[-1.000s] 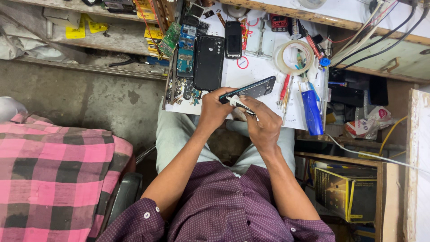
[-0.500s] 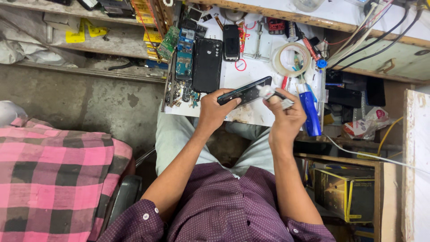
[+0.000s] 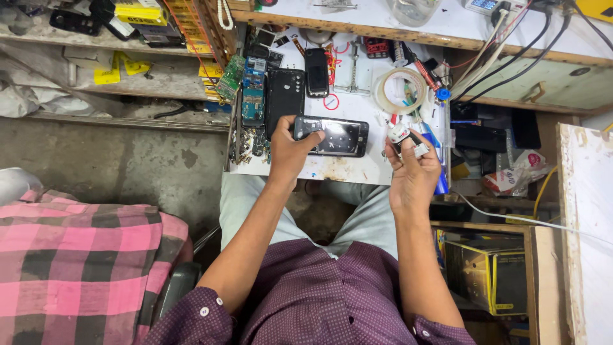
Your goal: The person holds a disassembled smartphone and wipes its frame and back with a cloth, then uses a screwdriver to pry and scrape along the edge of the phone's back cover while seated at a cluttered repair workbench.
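The left hand [image 3: 288, 148] grips a flat, dark opened phone [image 3: 333, 136], fingers covering one end. The right hand [image 3: 412, 172] pinches a small white bottle [image 3: 402, 137], its base hidden.

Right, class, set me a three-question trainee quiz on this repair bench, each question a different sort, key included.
1. True or false: the left hand holds the opened phone over the white bench.
2. What does the right hand hold? A) a small white tube B) a screwdriver C) a circuit board
3. Fill in: the roll of clear tape lies ____ the right hand, further up the bench.

Key: 1 true; 2 A; 3 beyond.
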Demonstrator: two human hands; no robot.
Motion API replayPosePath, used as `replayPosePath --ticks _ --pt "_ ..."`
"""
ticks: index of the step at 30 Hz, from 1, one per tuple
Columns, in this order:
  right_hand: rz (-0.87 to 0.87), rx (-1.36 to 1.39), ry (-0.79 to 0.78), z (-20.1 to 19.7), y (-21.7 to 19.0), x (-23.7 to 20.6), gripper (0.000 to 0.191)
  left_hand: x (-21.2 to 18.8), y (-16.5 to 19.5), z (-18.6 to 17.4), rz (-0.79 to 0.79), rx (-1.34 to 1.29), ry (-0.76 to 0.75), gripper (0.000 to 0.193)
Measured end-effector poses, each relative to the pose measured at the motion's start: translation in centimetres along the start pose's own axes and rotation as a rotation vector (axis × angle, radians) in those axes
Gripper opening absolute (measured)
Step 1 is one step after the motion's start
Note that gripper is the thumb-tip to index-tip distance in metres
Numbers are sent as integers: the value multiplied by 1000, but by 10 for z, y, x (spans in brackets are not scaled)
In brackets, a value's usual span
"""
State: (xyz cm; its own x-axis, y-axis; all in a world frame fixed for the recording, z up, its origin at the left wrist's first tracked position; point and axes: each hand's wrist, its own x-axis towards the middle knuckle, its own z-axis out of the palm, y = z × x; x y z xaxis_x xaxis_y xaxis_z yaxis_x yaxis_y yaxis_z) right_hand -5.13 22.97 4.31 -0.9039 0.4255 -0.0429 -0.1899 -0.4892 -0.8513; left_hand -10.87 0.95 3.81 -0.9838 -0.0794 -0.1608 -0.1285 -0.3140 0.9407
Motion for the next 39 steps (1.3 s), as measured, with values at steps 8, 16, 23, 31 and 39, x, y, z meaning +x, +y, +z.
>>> replayPosePath --ticks 8,16,23,31,39 --pt "116 80 -16 -12 1 6 31 3 -2 22 50 -138 4 40" --pt "111 175 -103 -22 -13 3 42 2 -16 37 147 -418 16 29" --pt "45 9 -153 -14 -14 -13 46 -19 -31 30 236 -309 -84 27" --pt "-120 -478 -144 14 -13 -15 36 -22 -42 29 207 -293 -155 50" --pt "-240 -659 -150 47 0 -13 33 -20 -45 10 188 -199 -189 50"
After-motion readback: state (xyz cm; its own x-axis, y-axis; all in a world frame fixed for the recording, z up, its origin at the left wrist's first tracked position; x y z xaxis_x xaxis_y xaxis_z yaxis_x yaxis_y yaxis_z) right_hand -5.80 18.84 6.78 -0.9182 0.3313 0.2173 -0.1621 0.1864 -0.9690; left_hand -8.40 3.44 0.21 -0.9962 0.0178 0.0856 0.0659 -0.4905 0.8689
